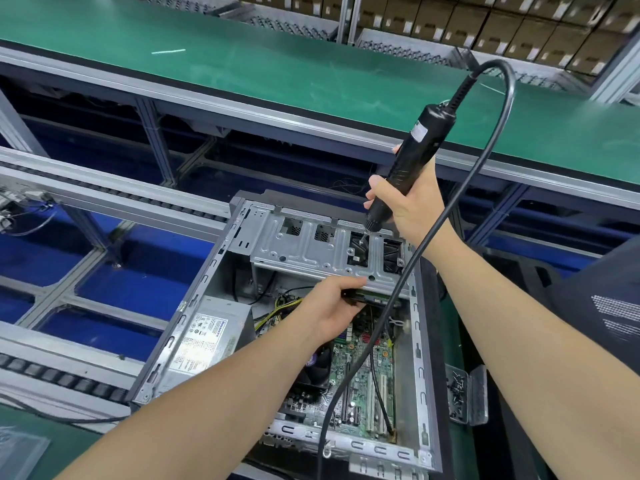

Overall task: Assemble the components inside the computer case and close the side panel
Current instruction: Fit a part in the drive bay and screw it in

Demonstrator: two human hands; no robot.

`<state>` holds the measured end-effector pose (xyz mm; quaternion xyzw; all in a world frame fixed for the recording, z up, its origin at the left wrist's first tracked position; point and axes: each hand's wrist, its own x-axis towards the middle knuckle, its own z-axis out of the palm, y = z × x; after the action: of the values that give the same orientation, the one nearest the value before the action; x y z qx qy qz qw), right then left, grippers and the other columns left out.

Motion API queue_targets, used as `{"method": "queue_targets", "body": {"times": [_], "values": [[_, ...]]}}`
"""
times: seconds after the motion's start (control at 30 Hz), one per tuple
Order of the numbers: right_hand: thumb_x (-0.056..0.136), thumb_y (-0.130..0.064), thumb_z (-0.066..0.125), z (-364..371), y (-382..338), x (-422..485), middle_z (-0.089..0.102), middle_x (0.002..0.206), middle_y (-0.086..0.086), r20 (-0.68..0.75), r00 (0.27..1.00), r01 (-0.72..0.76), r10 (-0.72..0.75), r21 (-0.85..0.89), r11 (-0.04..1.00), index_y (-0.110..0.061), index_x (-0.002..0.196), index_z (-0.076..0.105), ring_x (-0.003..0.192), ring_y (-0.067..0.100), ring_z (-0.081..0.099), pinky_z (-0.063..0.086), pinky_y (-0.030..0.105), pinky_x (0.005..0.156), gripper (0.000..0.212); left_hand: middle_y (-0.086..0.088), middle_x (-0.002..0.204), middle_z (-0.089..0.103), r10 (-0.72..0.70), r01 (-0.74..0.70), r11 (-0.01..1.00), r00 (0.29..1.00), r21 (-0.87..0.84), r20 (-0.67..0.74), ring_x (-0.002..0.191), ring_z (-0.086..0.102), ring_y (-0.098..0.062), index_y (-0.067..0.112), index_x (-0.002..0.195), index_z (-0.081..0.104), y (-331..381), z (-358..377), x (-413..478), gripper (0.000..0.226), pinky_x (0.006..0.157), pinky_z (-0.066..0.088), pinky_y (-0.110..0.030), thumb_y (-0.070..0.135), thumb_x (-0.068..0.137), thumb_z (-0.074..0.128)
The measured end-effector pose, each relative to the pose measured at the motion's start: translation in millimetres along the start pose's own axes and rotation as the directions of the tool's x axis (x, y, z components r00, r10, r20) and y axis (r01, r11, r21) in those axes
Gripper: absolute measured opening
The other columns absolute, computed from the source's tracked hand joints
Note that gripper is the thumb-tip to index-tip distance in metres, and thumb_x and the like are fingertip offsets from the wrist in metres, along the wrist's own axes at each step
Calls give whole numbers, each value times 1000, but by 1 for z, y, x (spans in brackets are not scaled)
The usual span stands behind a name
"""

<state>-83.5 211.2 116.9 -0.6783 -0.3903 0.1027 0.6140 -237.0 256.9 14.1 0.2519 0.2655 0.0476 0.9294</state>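
Note:
An open grey computer case (194, 299) lies on its side in front of me, with the green motherboard (367, 382) and a silver power supply (204, 337) inside. My right hand (405, 202) grips a black electric screwdriver (412, 157), its tip down in a cut-out of the metal drive cage (311, 247). My left hand (332, 303) holds a dark flat component under the cage's near edge, thumb on top of the edge. The screwdriver's black cable (408, 271) loops over the case.
A clear plastic box of screws (460, 393) sits to the right of the case. A roller conveyor rail (104, 199) runs on the left. A green belt (277, 67) lies beyond, with stacked cardboard boxes (519, 26) behind it.

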Motion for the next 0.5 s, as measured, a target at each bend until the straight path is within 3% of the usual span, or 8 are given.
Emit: {"method": "queue_targets", "body": {"times": [0.17,0.37,0.43,0.5], "values": [[97,-14,74,-2,2,-1,58,129,31,-10,1000,18,-18,27,999,-13,150,33,86,29,74,66,42,75,67,-17,104,61,22,-24,998,999,-55,-37,81,67,-27,-2,100,57,0,6,3,14,80,56,-37,-13,94,51],[96,-17,74,-1,4,-1,57,131,31,-11,1000,15,-15,42,999,-13,151,32,88,30,74,66,48,78,70,-19,90,67,40,-45,995,997,-87,-60,68,74,-29,-5,92,58,-1,8,6,15,60,61,-33,-17,92,49],[95,-18,75,2,3,-1,57,130,30,-5,1000,3,-2,55,998,-15,151,33,87,29,73,66,50,79,70,-20,89,69,38,-43,996,998,-84,-59,69,74,-30,-5,90,58,-1,9,7,16,61,62,-35,-17,91,48],[96,-16,75,7,4,-1,57,127,28,6,1000,-9,8,65,998,-14,150,33,86,27,72,65,54,80,68,-21,96,66,35,-41,997,996,-70,-80,76,72,-32,-4,91,58,-2,8,9,15,72,62,-40,-16,90,49]]}}
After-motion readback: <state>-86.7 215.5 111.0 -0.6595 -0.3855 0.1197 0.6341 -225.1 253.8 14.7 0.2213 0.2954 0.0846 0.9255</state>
